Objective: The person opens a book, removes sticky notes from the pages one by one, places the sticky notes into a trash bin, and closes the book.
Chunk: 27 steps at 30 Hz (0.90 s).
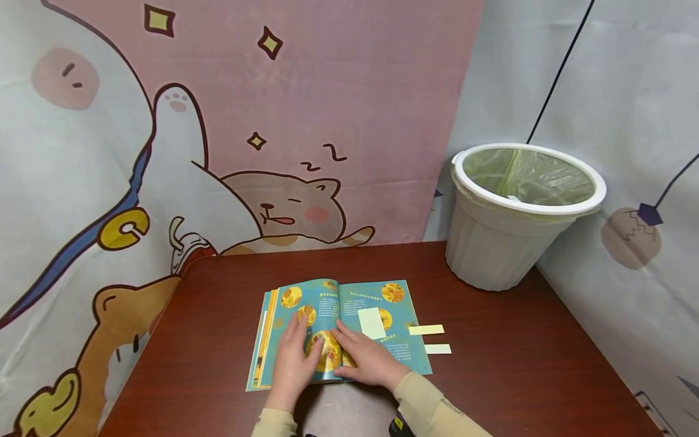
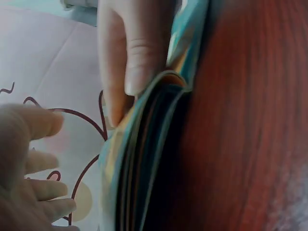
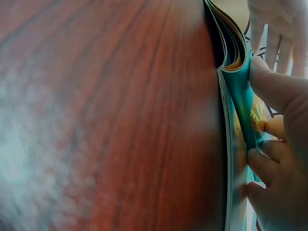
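An open book (image 1: 406,303) with teal pages and round yellow pictures lies on the table. My left hand (image 1: 292,367) is over its left page with fingers extended; in the left wrist view this hand (image 2: 29,168) has its fingers spread, and contact with the paper cannot be made out. On the right page, beside the fold, rests my right hand (image 1: 374,361), and the right wrist view shows its fingers (image 3: 263,166) touching the paper by the gutter. Just beyond it, a pale sticky note (image 1: 372,323) lies on that page.
Two pale paper strips, one yellowish (image 1: 426,330) and one whiter (image 1: 438,349), stick out past the book's right edge. A white bin (image 1: 486,243) with a clear liner stands at the table's back right. Behind the dark red tabletop (image 1: 524,364) hangs a cartoon-printed cloth (image 1: 382,91).
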{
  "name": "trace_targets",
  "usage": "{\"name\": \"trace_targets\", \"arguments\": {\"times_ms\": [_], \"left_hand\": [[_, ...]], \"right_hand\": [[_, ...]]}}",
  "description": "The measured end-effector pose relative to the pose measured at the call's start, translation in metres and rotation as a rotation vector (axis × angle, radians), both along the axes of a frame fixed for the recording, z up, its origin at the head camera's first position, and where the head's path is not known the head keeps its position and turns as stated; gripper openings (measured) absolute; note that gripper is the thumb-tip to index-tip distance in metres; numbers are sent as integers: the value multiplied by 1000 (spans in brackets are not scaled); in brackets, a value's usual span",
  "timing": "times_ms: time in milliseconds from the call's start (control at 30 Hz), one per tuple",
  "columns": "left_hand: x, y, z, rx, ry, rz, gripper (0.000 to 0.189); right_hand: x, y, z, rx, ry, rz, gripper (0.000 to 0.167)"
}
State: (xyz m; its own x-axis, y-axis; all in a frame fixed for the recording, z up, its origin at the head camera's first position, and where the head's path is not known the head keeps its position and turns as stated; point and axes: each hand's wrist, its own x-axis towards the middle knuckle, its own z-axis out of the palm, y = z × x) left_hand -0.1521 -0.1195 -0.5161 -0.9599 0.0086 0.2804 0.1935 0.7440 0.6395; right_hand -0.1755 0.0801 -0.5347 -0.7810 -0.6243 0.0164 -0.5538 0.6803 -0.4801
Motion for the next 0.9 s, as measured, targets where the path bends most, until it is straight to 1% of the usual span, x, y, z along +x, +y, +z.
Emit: {"name": "trace_targets", "arguments": {"times_ms": [133, 200, 300, 367, 467, 633, 900], "left_hand": [[0, 0, -7, -105, -58, -94, 70], [1, 0, -10, -148, -107, -124, 76], [2, 0, -14, -179, -187, -152, 84], [3, 1, -16, -182, -226, -160, 87], [2, 1, -17, -190, -255, -161, 89], [1, 2, -19, -203, -281, -160, 90], [1, 3, -20, -201, -297, -159, 91]], "right_hand": [[-1, 2, 0, -11, -9, 31, 84], [-2, 4, 0, -25, -15, 51, 86], [-2, 6, 0, -42, -26, 72, 88], [-2, 6, 0, -44, -34, 76, 89], [-3, 7, 0, -39, -36, 75, 89], [-2, 7, -1, -26, -30, 64, 89], [-2, 7, -1, -17, -50, 53, 88]]}}
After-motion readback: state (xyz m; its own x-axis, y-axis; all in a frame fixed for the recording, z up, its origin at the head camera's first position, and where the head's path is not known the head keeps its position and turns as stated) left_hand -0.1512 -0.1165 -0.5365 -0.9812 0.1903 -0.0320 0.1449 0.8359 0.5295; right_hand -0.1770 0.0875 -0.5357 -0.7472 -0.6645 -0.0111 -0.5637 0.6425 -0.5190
